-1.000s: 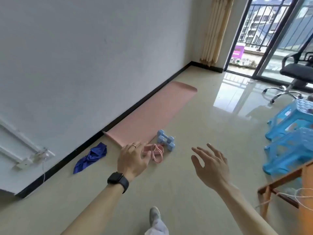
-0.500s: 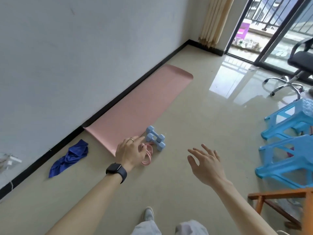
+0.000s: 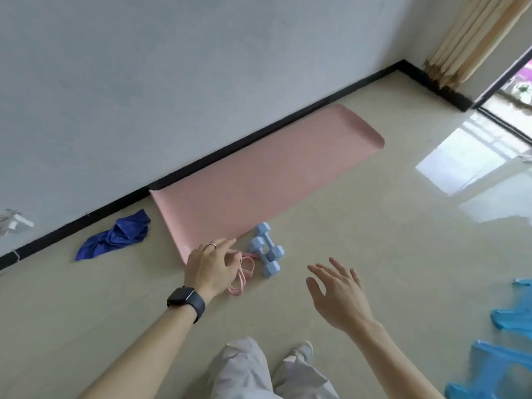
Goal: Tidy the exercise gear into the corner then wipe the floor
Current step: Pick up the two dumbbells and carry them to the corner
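Observation:
A pink exercise mat (image 3: pixel 267 180) lies flat on the floor along the wall. Two light blue dumbbells (image 3: pixel 266 253) sit side by side at its near right corner. A pink resistance band (image 3: pixel 244 272) lies looped beside them. My left hand (image 3: pixel 211 267), with a ring and a black watch, hovers over the mat's near corner and part of the band, fingers relaxed and holding nothing. My right hand (image 3: pixel 338 296) is spread open in the air to the right of the dumbbells. A crumpled blue cloth (image 3: pixel 115 239) lies left of the mat by the baseboard.
A black baseboard (image 3: pixel 288 116) runs along the wall to the far corner, where beige curtains (image 3: pixel 466 44) hang beside a glass door. Blue plastic stools (image 3: pixel 506 341) stand at the right edge. My legs and shoes (image 3: pixel 299 352) are at the bottom.
The view has tilted down and closer to the mat and dumbbells. Both hands have stayed open, the left one reaching a little further over the mat's corner.

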{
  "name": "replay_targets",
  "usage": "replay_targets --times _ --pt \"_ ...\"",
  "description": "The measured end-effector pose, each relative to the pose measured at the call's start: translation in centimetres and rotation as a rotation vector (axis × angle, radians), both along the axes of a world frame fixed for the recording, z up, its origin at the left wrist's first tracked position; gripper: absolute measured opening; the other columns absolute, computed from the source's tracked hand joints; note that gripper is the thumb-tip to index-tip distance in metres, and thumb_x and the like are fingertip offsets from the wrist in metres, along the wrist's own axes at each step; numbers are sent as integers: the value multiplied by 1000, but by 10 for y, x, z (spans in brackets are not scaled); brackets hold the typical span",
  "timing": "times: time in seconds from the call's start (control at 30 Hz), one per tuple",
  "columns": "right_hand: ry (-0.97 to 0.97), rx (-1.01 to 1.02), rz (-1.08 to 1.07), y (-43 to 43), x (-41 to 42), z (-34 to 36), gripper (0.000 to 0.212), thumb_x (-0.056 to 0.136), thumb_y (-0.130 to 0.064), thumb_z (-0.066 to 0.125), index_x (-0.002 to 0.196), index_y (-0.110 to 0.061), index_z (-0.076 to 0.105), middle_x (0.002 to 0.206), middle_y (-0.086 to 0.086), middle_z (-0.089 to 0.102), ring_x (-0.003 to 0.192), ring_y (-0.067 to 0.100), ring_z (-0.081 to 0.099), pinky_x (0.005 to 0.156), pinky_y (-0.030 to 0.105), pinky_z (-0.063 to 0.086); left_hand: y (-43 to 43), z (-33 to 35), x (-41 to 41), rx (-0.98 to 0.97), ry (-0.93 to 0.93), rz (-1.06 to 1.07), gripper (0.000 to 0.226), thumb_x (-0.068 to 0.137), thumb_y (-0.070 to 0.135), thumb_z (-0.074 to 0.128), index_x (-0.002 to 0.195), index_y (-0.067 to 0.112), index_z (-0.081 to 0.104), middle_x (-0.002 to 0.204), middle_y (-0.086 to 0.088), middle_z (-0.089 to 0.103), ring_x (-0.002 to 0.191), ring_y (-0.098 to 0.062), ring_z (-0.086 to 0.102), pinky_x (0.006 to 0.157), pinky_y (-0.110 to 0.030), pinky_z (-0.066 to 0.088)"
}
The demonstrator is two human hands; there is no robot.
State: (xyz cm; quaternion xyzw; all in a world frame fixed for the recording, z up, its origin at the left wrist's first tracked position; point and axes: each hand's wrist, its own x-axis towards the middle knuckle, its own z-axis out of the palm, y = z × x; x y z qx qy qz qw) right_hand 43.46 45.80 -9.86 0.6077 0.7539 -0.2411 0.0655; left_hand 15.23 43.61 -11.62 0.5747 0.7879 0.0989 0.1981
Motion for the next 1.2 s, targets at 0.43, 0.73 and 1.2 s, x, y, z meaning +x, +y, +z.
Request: replay_targets --times 0.43,0.73,1.2 --pt "-60 -213 285 201 -54 -111 48 103 -49 32 148 -35 42 152 -19 43 151 10 18 121 34 20 126 -104 1 -258 -162 282 36 94 41 49 129 38 60 124 13 67 112 -17 59 83 -30 46" --pt "-122 -453 317 302 -109 -255 48 103 -40 36 151 -30 39 155 -14 41 150 10 18 119 33 24 204 -248 -13 -476 -316 430 34 95 37 49 125 28 62 127 8 62 118 -17 56 98 -32 44" --pt "-242 -821 210 378 -136 -638 65 98 -43 49 155 -25 24 146 8 51 130 29 51 104 40 43 224 -614 35 -654 -747 872 55 95 32 60 146 18 45 146 -3 51 133 -21 48 103 -26 35"
